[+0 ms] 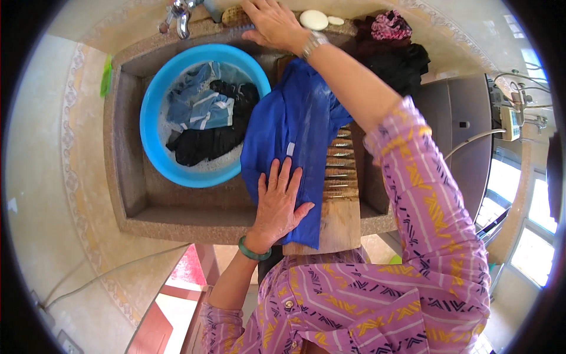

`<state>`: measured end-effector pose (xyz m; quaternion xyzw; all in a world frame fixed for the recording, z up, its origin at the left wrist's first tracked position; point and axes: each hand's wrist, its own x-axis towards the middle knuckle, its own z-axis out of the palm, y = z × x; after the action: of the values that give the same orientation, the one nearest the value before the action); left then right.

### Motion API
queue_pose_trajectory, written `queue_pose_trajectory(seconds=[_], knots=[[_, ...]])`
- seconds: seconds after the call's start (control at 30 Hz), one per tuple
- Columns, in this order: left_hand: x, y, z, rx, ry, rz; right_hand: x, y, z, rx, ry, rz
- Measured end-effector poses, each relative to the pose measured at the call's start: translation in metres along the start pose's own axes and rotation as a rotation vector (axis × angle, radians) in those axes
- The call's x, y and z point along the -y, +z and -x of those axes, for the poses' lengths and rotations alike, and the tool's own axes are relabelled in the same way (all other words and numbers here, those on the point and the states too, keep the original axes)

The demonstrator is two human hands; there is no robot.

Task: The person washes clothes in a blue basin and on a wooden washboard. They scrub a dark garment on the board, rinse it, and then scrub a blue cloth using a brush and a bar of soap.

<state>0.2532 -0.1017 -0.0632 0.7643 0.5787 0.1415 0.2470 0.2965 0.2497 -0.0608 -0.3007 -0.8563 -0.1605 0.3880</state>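
Observation:
A wet blue garment (287, 119) lies spread over a ridged wooden washboard (342, 190) that rests across the sink. My left hand (279, 199), with a green bangle at the wrist, presses flat on the garment, fingers apart and just below a small white tag. Stretched to the sink's back ledge, my right hand (272, 24) wears a metal watch and is beside a brown scrubbing brush (235, 17); whether it touches the brush I cannot tell. A white oval object (314, 20), possibly a soap dish, sits to the right of that hand.
Inside the stone sink (177, 217), a light blue plastic basin (148, 132) holds soapy water with blue-and-white cloth (208, 110) and black cloth (208, 144). A chrome tap (181, 17) stands at back left. Dark clothes (393, 66) are heaped at back right, beside a grey appliance (462, 115).

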Motion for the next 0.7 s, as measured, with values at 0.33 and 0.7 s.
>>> queue_pose_trajectory(seconds=[0.33,0.7], knots=[[-0.019,0.006,0.059,0.07,0.072,0.261,-0.003,-0.031,0.013,0.983,0.437,-0.177],[-0.025,0.019,0.06,-0.164,0.141,0.334,0.028,-0.088,0.168,0.581,0.613,0.037]])
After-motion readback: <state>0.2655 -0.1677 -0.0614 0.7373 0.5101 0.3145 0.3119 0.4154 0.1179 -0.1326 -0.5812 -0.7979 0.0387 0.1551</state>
